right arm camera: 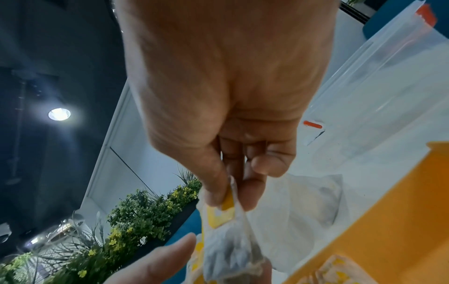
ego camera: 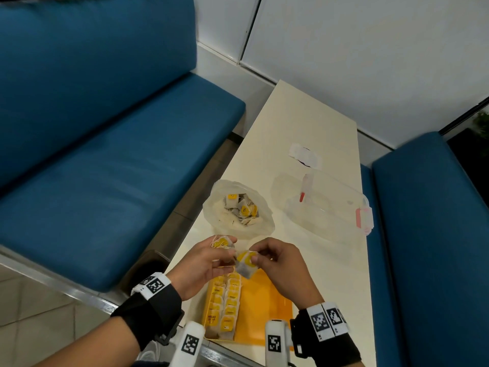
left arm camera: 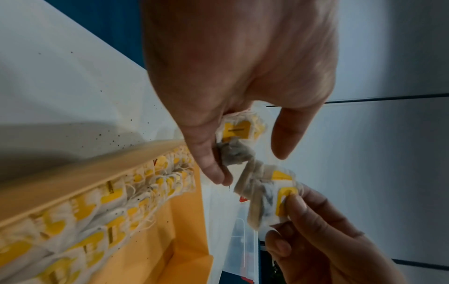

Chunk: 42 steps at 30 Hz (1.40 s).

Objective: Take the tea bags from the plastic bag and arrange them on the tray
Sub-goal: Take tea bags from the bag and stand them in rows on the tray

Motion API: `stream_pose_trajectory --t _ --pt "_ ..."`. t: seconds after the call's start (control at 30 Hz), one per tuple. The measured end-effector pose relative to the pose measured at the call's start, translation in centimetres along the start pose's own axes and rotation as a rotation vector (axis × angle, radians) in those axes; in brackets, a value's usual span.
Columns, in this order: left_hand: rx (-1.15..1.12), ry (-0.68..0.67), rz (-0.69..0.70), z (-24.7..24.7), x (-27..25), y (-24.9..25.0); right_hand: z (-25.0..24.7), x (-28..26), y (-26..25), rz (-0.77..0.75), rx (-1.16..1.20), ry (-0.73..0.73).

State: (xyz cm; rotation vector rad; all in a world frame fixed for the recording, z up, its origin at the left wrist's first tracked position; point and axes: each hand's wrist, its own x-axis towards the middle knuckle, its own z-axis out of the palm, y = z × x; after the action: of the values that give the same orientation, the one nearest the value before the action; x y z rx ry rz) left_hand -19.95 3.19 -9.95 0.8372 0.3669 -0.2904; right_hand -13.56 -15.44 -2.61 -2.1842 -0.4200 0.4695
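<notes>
Above the far end of the yellow tray (ego camera: pixel 267 308), both hands meet. My left hand (ego camera: pixel 223 254) grips a small bunch of tea bags (ego camera: pixel 221 243) with yellow tags. My right hand (ego camera: pixel 255 256) pinches one tea bag (ego camera: pixel 245 264) by its yellow tag, right beside the bunch. In the left wrist view this single tea bag (left arm camera: pixel 264 192) hangs from the right hand's fingers (left arm camera: pixel 303 209), close to the bunch (left arm camera: pixel 239 132). Two rows of tea bags (ego camera: pixel 225 303) lie along the tray's left side. The open plastic bag (ego camera: pixel 238 207), just beyond the hands, holds several more.
A clear plastic container (ego camera: pixel 328 205) with a pink latch lies to the right of the bag. A small white packet (ego camera: pixel 305 156) sits farther back on the cream table (ego camera: pixel 299 120). Blue benches (ego camera: pixel 92 168) flank the table. The tray's right half (right arm camera: pixel 393 207) is bare.
</notes>
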Motion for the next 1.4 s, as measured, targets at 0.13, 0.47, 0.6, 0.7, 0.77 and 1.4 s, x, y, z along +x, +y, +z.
stream_pose_trajectory --t 0.13,0.47,0.6,0.7,0.77,1.4 --pt "0.042 -0.096 0.034 -0.2 0.1 0.0 0.3 0.5 -0.1 0.026 0.013 -0.042" --pt "0.274 0.029 0.064 -1.5 0.1 0.0 -0.3 0.5 -0.1 0.09 -0.051 -0.001" --pt "0.302 0.092 0.085 -2.2 0.0 0.2 -0.8 0.4 0.1 0.107 -0.147 -0.01" --pt "0.335 0.078 0.093 -2.1 -0.1 0.2 -0.5 0.3 0.3 0.126 -0.185 -0.056" --pt "0.355 0.078 0.099 -2.0 -0.1 0.3 -0.2 0.4 0.7 0.124 -0.249 -0.093" --pt "0.26 0.38 0.117 -3.9 0.5 -0.6 1.8 1.5 6.0 0.165 -0.696 -0.131"
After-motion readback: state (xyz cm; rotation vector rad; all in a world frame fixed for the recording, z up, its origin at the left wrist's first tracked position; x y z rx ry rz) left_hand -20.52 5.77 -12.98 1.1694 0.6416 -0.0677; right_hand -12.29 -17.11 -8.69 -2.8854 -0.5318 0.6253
